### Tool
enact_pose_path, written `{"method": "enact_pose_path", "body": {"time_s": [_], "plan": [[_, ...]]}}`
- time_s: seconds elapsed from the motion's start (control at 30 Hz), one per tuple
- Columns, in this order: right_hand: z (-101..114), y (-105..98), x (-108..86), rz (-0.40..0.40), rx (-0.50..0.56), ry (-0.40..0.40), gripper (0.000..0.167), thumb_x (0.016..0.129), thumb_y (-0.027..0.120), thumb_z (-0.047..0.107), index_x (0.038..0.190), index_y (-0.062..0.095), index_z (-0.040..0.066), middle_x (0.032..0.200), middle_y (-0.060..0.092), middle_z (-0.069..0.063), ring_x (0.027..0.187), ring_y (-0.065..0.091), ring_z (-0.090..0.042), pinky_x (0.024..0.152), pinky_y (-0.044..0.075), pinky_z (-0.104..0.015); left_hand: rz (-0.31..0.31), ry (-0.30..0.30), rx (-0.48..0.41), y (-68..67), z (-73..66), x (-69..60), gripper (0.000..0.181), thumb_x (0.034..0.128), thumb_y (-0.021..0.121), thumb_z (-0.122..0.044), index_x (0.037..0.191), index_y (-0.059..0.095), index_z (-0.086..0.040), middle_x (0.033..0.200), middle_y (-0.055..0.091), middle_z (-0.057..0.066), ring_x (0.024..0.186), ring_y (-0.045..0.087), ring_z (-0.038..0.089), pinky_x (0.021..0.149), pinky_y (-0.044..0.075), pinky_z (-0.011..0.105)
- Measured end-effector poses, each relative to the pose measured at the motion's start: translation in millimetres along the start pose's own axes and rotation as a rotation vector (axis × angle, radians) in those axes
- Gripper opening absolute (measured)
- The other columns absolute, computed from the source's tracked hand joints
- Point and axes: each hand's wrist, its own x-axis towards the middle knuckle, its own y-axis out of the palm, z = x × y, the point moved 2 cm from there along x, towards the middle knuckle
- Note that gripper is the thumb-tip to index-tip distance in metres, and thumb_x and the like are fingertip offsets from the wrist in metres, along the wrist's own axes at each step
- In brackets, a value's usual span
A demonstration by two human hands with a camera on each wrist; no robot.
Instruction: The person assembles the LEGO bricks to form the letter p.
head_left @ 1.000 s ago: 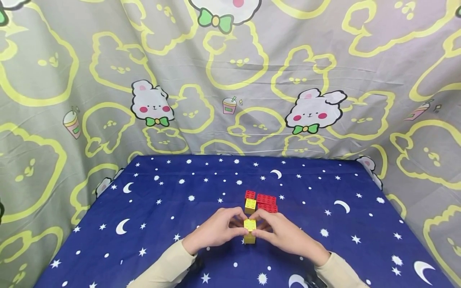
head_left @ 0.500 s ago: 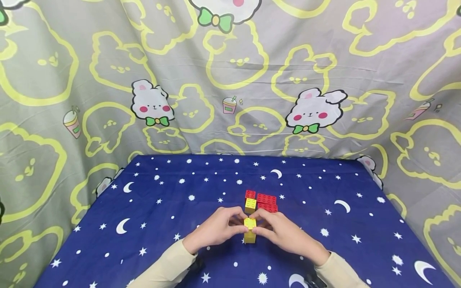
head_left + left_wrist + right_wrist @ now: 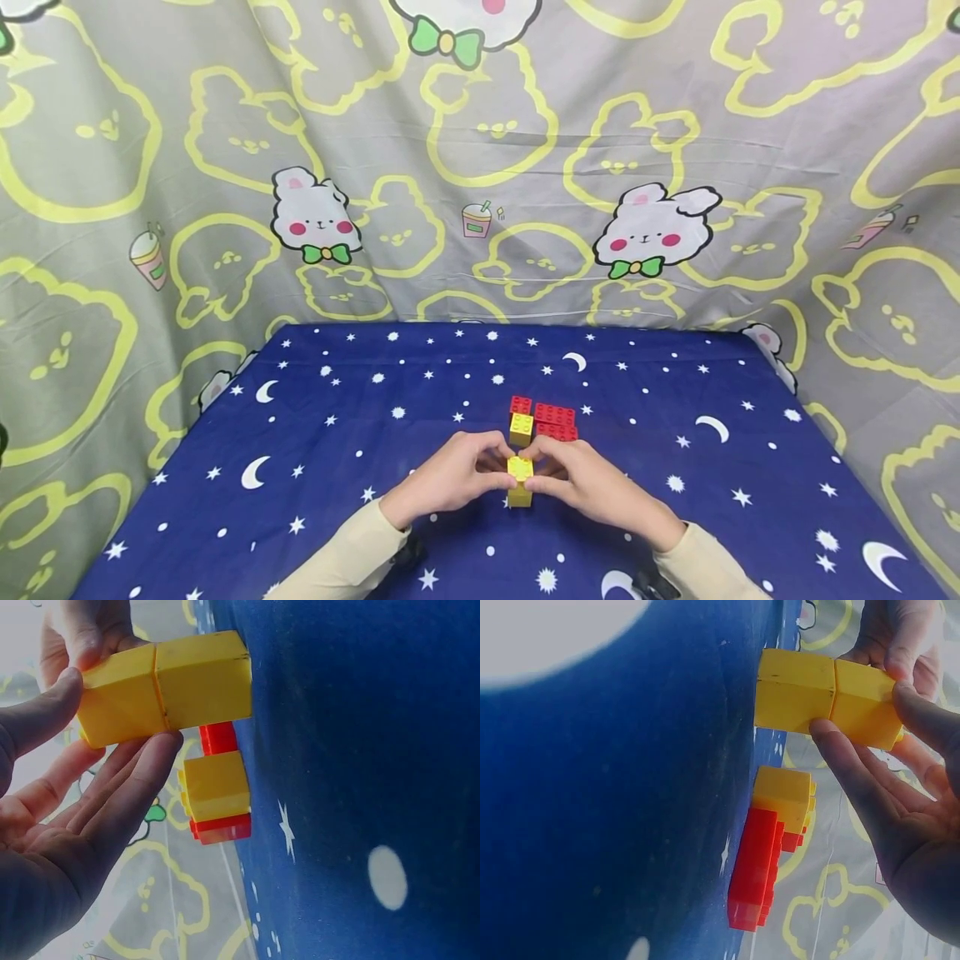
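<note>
Two yellow toy building bricks are stacked upright, one on the other, near the middle of the table. In the head view the upper yellow brick (image 3: pixel 521 469) shows its studs, and the lower yellow brick (image 3: pixel 519 498) stands on the cloth. My left hand (image 3: pixel 459 473) pinches the upper brick from the left with thumb and fingers. From the right, my right hand (image 3: pixel 583 482) pinches the same brick. Both wrist views show the seam between the bricks as a thin line, with thumbs on the upper brick (image 3: pixel 116 697) and fingertips reaching close to the seam.
Just beyond the hands sits a single yellow brick (image 3: pixel 521 428), with a small red brick (image 3: pixel 521 404) behind it. Two longer red bricks (image 3: pixel 555 414) lie to its right, the nearer partly behind my right hand. A starry blue cloth (image 3: pixel 360 392) covers the table; a patterned curtain (image 3: pixel 465 150) hangs behind.
</note>
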Motion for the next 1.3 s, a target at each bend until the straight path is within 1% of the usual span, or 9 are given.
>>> {"method": "enact_pose_path", "body": {"time_s": [0.17,0.33,0.57,0.73,0.8,0.9,1.0,1.1,1.3], "plan": [[3.4,-0.6,-0.1,-0.008,-0.012,-0.022,0.021,0.098,0.069,0.033,0.111,0.065,0.018,0.110,0.074,0.002,0.092,0.072,-0.006,0.081,0.060,-0.025,-0.006,-0.007,0.000,0.0,0.6,0.5,0.015,0.0922,0.078,-0.024,0.101,0.068,-0.017,0.104,0.076,-0.003,0.089,0.071,0.001,0.077,0.057,0.018],[4.6,-0.1,-0.2,0.001,0.005,-0.031,0.021,0.097,0.071,0.032,0.111,0.065,0.017,0.110,0.074,0.000,0.092,0.073,-0.007,0.081,0.060,-0.025,0.008,-0.023,-0.001,-0.2,0.3,-0.2,0.017,0.0908,0.079,-0.023,0.101,0.068,-0.018,0.105,0.076,-0.003,0.089,0.071,0.001,0.077,0.057,0.018],[0.6,-0.4,1.1,0.008,0.033,0.002,0.023,0.095,0.074,0.033,0.112,0.066,0.020,0.112,0.074,0.002,0.092,0.073,-0.006,0.082,0.060,-0.025,0.004,-0.014,-0.009,-0.9,0.5,-0.2,0.017,0.0905,0.080,-0.023,0.101,0.068,-0.018,0.104,0.076,-0.002,0.089,0.071,0.002,0.077,0.057,0.019],[-3.8,-4.8,0.9,0.037,0.019,0.004,0.027,0.095,0.073,0.035,0.118,0.068,0.023,0.112,0.074,0.007,0.093,0.072,-0.005,0.083,0.060,-0.025,-0.004,-0.009,-0.021,0.6,1.5,0.0,0.017,0.0901,0.080,-0.023,0.101,0.068,-0.018,0.102,0.076,-0.003,0.088,0.070,0.002,0.077,0.057,0.019],[-4.5,-8.1,0.2,0.049,0.005,0.002,0.030,0.095,0.073,0.036,0.121,0.069,0.022,0.113,0.074,0.007,0.094,0.072,-0.004,0.084,0.059,-0.026,-0.005,-0.009,-0.029,1.0,2.0,0.2,0.017,0.0901,0.080,-0.022,0.101,0.068,-0.017,0.102,0.076,-0.004,0.089,0.070,0.002,0.077,0.057,0.020],[-5.3,-15.3,-0.7,0.054,-0.023,0.020,0.036,0.095,0.073,0.035,0.126,0.069,0.017,0.117,0.073,0.004,0.095,0.071,-0.003,0.086,0.059,-0.028,-0.008,-0.012,-0.021,0.9,2.2,0.7,0.017,0.0899,0.080,-0.023,0.101,0.068,-0.017,0.101,0.075,-0.005,0.089,0.070,0.001,0.078,0.057,0.020],[-6.4,-24.4,0.4,0.032,-0.061,0.038,0.038,0.096,0.074,0.028,0.129,0.068,0.011,0.117,0.074,-0.002,0.093,0.070,-0.003,0.086,0.060,-0.031,-0.009,-0.021,-0.011,0.3,2.5,0.4,0.018,0.0895,0.080,-0.024,0.102,0.069,-0.017,0.100,0.075,-0.006,0.088,0.069,0.001,0.078,0.057,0.020],[-11.3,-33.2,2.6,-0.013,-0.098,0.037,0.038,0.095,0.075,0.024,0.129,0.068,0.008,0.111,0.074,-0.004,0.091,0.069,-0.004,0.085,0.060,-0.034,-0.014,-0.034,-0.009,-0.2,2.6,-0.1,0.019,0.0891,0.081,-0.025,0.102,0.069,-0.018,0.099,0.075,-0.007,0.088,0.069,0.001,0.079,0.057,0.021],[-24.7,-46.1,3.5,-0.093,-0.177,0.034,0.035,0.094,0.076,0.027,0.126,0.070,0.015,0.097,0.071,0.011,0.086,0.066,-0.002,0.081,0.059,-0.032,-0.016,-0.037,-0.012,0.8,3.3,0.7,0.018,0.0891,0.081,-0.025,0.101,0.069,-0.019,0.099,0.074,-0.008,0.088,0.069,0.001,0.080,0.057,0.021]]}}
